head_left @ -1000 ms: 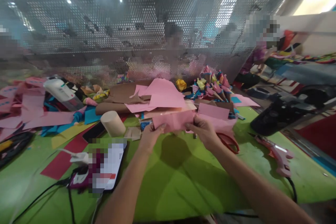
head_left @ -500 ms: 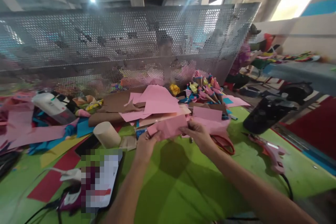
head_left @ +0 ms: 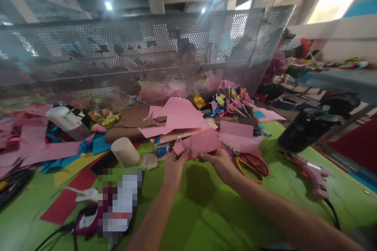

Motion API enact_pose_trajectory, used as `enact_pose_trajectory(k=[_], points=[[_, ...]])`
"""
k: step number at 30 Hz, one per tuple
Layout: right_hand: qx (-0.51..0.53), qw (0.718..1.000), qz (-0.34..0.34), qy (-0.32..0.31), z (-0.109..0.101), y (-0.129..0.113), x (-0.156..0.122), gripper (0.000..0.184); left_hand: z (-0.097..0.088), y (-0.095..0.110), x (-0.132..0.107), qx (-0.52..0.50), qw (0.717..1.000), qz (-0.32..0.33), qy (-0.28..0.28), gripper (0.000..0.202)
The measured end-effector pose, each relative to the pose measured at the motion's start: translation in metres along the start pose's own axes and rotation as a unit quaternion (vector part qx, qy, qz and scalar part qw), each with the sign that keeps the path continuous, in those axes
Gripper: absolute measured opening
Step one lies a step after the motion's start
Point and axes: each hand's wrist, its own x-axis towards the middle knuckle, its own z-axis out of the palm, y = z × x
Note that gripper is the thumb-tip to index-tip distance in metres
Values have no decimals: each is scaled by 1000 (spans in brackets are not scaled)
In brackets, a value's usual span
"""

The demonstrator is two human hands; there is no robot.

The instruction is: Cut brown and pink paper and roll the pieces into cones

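Between my two hands is a piece of pink paper [head_left: 203, 143], held up just above the green table [head_left: 203, 219]. My left hand [head_left: 176, 164] pinches its lower left part, thumb in front. On the lower right edge, my right hand [head_left: 219, 161] grips it between thumb and fingers. Scissors with red and yellow handles [head_left: 253, 166] lie right beside my right hand. Behind the held piece is a heap of larger pink sheets [head_left: 184, 113] on brown paper [head_left: 126, 117].
Left of my hands stand a cream roll [head_left: 125, 152] and a phone [head_left: 125, 200]. A pink glue gun [head_left: 312, 172] and a dark tumbler [head_left: 308, 129] are at the right. Small paper figures [head_left: 235, 102] pile up before a perforated metal screen [head_left: 132, 55]. A person [head_left: 275, 66] sits beyond.
My right hand has shifted lower along the pink paper, which now looks turned and slightly curved. The view has swung a little left, and more of the scissors shows.
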Motion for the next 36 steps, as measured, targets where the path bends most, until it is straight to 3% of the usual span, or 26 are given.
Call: enact_pose_trajectory(k=[2, 7, 13, 22, 28, 32, 36], points=[[-16, 1000, 9, 15, -1, 2, 0, 40, 3, 0, -3, -8, 1000, -12, 3, 37], [-31, 999, 4, 26, -10, 3, 5, 34, 4, 3, -5, -11, 997, -41, -57, 43], [-31, 999, -11, 15, -9, 3, 3, 31, 3, 8, -6, 75, 989, 8, -125, 37], [-22, 994, -64, 87, -19, -8, 12, 38, -4, 3, 0, 112, 989, 29, -94, 42], [-45, 991, -95, 80, -34, -20, 19, 38, -6, 10, 1, 107, 989, 31, -101, 45], [-18, 990, -101, 92, -34, -22, 20, 40, -7, 12, 0, 87, 993, 30, -70, 43], [-24, 998, -54, 36, -24, -13, 16, 43, -3, 10, -1, 60, 997, 29, -50, 36]])
